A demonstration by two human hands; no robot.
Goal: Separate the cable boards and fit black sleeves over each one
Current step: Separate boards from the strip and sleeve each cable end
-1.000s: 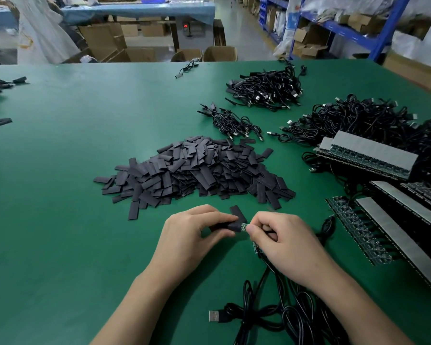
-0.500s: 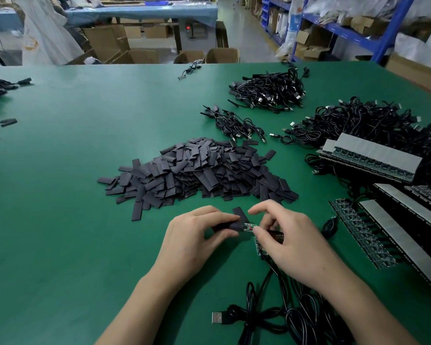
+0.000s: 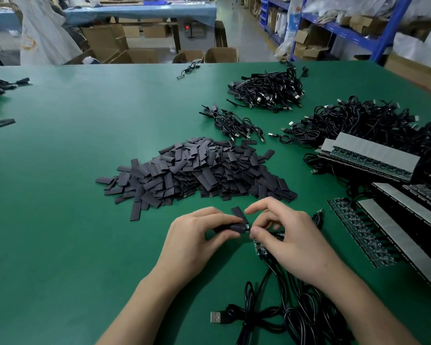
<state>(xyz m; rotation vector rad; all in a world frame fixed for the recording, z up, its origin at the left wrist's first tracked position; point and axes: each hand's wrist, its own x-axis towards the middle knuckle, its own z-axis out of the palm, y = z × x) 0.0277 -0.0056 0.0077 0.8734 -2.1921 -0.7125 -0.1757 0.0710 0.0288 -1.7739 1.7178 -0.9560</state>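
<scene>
My left hand (image 3: 197, 236) pinches a black sleeve (image 3: 234, 227) between thumb and fingers just above the green table. A small green cable board (image 3: 247, 226) sticks into the sleeve's right end, and my right hand (image 3: 288, 235) pinches that board with thumb and middle finger, index finger lifted. Another loose sleeve (image 3: 238, 212) lies just behind the hands. More green boards (image 3: 260, 249) with black cables (image 3: 279, 317) lie under my right hand. A big pile of black sleeves (image 3: 197, 170) sits behind the hands.
Panels of joined boards (image 3: 373, 235) with grey backing lie at the right. Heaps of black cables (image 3: 366, 120) and sleeved cables (image 3: 271, 88) fill the far right. A USB plug (image 3: 215, 317) lies near the front edge. A few sleeves (image 3: 6, 122) lie far left.
My right hand has loosened from a closed grip to a fingertip pinch with the index finger raised. The board end shows between the hands. The left hand has stayed in place.
</scene>
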